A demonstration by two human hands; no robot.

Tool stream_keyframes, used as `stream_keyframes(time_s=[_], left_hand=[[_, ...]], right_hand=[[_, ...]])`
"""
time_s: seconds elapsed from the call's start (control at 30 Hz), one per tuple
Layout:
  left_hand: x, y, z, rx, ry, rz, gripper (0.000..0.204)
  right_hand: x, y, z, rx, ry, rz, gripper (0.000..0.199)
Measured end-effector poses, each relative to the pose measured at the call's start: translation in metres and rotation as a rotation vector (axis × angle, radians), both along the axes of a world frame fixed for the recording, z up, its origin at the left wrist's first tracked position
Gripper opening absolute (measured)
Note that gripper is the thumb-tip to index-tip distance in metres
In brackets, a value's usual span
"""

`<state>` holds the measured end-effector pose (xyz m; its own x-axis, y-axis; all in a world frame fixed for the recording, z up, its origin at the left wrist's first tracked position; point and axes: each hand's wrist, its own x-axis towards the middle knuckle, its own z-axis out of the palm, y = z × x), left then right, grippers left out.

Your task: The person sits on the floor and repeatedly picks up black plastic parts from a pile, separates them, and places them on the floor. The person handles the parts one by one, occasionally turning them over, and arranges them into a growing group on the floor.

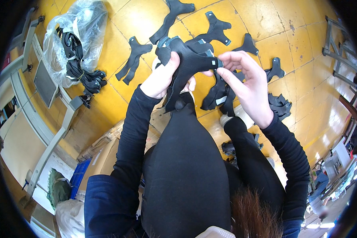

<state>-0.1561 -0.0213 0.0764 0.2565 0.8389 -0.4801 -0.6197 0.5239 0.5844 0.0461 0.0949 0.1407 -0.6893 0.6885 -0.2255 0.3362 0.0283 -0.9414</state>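
Note:
My left hand (162,77) grips a stack of black cut fabric pieces (188,63), holding it up in front of me. My right hand (244,81) pinches the right end of the top piece near a small grey tab, fingers curled around its edge. More black pieces (218,93) hang below the stack, between my two hands. My black sleeves run down to the lower edge of the view.
Several black Y-shaped cut pieces (135,59) lie spread on the yellow floor (265,23). A clear plastic bag (73,35) with bundled black pieces sits at upper left by a grey metal frame (47,135). A dark pile (279,105) lies at right. Cardboard boxes (103,150) stand at lower left.

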Motion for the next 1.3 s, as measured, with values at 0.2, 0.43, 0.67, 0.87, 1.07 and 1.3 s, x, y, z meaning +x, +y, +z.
stream_keyframes(time_s=[0.2,0.43,0.67,0.87,1.07,1.3], left_hand=[[0.007,0.001,0.004,0.040,0.216,-0.060,0.079],[0.003,0.001,0.000,0.083,0.014,-0.003,0.066],[0.017,0.015,0.005,-0.125,-0.101,0.264,0.056],[0.022,0.015,-0.002,-0.128,-0.482,0.393,0.054],[0.000,0.025,-0.001,-0.228,0.140,0.402,0.053],[0.002,0.022,0.022,-0.008,0.037,0.198,0.051]], right_hand=[[-0.007,-0.009,0.008,-0.056,-0.037,-0.037,0.033],[-0.005,-0.012,-0.004,0.025,-0.053,-0.200,0.027],[-0.003,-0.009,-0.004,0.303,0.053,-0.085,0.012],[-0.005,-0.015,0.002,0.585,0.186,0.142,0.017],[0.001,-0.029,0.030,0.661,0.456,0.502,0.025],[-0.009,-0.033,0.025,0.416,0.381,0.285,0.022]])
